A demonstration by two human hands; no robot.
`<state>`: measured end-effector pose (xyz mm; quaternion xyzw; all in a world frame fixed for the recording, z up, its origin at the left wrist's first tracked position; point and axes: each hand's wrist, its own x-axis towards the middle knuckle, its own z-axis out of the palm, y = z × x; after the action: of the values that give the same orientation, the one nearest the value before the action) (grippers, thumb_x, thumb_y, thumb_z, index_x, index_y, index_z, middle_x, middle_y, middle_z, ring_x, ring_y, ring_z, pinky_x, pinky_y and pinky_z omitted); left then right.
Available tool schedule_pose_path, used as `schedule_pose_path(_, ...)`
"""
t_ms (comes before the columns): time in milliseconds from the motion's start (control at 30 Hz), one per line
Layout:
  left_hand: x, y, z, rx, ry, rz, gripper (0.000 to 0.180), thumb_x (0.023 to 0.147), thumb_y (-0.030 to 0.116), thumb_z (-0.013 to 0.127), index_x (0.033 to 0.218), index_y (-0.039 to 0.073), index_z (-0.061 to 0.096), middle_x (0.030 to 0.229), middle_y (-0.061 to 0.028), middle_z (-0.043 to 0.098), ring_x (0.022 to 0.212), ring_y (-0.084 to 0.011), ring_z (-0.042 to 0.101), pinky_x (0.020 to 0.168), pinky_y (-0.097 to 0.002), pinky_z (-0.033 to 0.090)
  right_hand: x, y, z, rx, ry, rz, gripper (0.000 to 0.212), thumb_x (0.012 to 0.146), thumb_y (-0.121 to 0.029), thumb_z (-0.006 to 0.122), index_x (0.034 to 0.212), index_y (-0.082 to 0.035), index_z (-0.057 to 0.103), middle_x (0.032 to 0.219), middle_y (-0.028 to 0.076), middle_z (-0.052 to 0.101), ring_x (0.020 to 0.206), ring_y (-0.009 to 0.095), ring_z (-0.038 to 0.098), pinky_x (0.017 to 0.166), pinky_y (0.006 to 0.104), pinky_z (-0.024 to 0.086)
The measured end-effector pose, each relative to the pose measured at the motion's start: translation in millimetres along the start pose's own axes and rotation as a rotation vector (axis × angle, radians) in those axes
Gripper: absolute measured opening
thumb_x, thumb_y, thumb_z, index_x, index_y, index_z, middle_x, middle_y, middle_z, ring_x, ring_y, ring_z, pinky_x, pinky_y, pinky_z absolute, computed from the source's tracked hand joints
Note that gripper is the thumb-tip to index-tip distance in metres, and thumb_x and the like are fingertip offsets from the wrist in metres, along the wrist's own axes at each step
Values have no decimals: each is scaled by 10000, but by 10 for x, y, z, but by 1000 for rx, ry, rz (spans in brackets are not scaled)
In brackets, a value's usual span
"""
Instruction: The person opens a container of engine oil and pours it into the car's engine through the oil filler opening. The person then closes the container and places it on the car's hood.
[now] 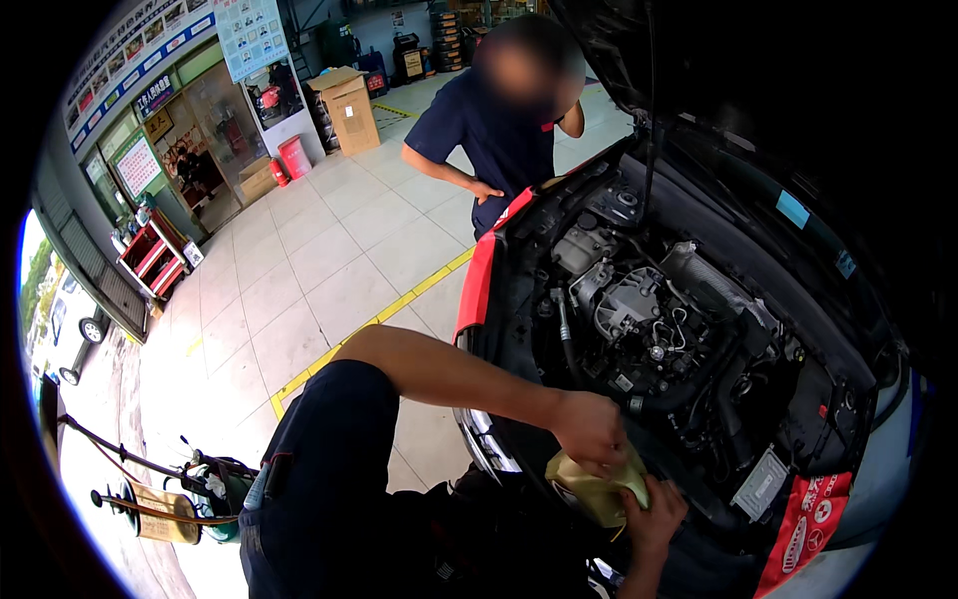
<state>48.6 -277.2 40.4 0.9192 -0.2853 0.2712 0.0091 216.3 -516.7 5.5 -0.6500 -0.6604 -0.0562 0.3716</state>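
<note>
Over the front edge of an open engine bay (639, 319), my left hand (591, 429) is closed, its fingers reaching into the top of a pale yellow cloth (589, 489). The cloth looks soft and bunched; whether it wraps anything is hidden. My right hand (659, 511) grips its right side, thumb and fingers bent around the edge. Both hands are close together, beside the car's front grille (489, 441). The engine (639, 304), with its hoses and metal covers, lies just beyond them.
Red covers (477, 285) drape the car's edges, and the raised hood (778, 190) hangs over the bay. Another person (489, 130) stands across the front corner. A wheeled unit with a tank (165, 511) is behind at left; a red tool cart (155, 255) and cardboard box (349, 110) stand farther off.
</note>
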Motion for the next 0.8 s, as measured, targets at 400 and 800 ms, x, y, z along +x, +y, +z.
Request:
schedule_pose_path(400,136,231,78,54,-152,-380,272,861,323,655,864,53,633,685,-78,625,580,-298,672,504,-436,501,-92,180,38,-80,33,-2,543,705,-375,946,1068,-33,730,879,174,708,762,398,662,653,481,531)
schedule_pose_path(800,57,-125,212,-80,-41,191,269,897,365,653,875,101,606,733,-51,601,619,-253,648,526,-404,469,-77,104,-40,-75,-1,-36,515,720,-387,934,1019,-28,718,838,146,686,735,363,658,617,446,518)
